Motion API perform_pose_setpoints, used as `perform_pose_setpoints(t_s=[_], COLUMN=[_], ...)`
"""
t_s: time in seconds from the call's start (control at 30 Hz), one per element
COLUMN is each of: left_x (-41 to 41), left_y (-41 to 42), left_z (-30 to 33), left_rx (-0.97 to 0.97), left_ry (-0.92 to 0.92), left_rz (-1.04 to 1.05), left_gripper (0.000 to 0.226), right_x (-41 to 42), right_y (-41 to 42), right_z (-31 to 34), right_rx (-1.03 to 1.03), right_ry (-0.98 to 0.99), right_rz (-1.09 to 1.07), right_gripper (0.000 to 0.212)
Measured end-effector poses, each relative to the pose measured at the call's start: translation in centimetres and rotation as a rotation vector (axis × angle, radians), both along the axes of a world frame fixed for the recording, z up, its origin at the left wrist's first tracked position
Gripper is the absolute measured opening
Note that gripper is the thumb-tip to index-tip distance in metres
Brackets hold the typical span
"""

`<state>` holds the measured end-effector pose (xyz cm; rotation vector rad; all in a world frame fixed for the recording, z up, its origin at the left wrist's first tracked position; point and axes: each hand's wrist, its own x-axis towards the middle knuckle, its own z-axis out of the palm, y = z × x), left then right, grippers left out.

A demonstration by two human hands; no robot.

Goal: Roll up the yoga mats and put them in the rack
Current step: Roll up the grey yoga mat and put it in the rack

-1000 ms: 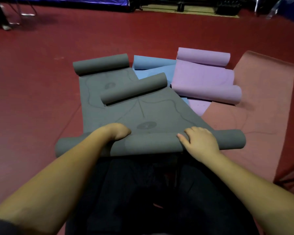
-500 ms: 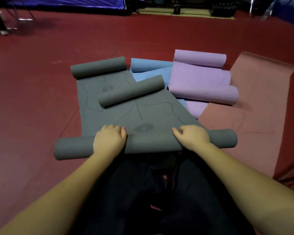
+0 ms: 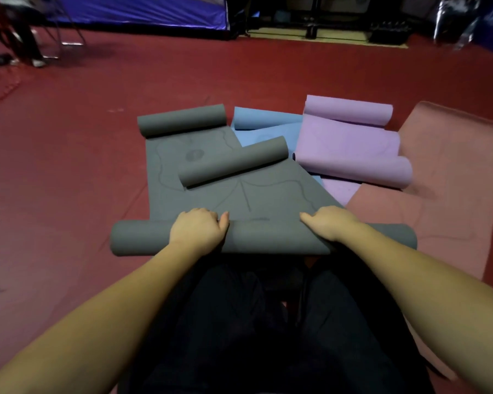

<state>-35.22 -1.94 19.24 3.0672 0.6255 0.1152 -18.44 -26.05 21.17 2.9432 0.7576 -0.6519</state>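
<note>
A grey yoga mat (image 3: 268, 200) lies on the red floor in front of my knees, its near end wound into a roll (image 3: 262, 237). My left hand (image 3: 198, 230) rests on top of the roll left of centre, fingers curled over its far side. My right hand (image 3: 329, 223) lies on the roll right of centre, fingers bent over the far side too. The mat's far end is curled into a small roll (image 3: 235, 162). A second grey mat (image 3: 165, 160) lies underneath, with a rolled far end (image 3: 181, 120).
A blue mat (image 3: 265, 123) and a purple mat (image 3: 350, 143), with rolled ends, lie beyond to the right. A pink mat (image 3: 444, 177) lies flat at far right. Dark equipment and a blue tarp (image 3: 143, 9) line the back. A person's legs (image 3: 26, 44) stand at far left.
Both hands have moved forward over the top of the roll, and the roll has turned a little further along the grey mat, covering the round mark near its edge.
</note>
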Motion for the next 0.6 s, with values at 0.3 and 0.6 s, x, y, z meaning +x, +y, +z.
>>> perform_pose_setpoints(t_s=[0.3,0.6], left_x=[-2.1,-2.2], left_y=[-1.1,-0.5], left_z=[2.6,0.6], left_rx=[-0.190,-0.288], left_ry=[0.230,0.312], left_rz=[0.078,0.071], left_gripper=[0.053,0.048], right_x=[-0.7,-0.8], right_y=[-0.4,-0.9], right_z=[2.9,-0.9], right_rx=[-0.077,0.016], right_ry=[0.267,0.059], right_rz=[0.044,0.164], right_gripper=[0.057,0.047])
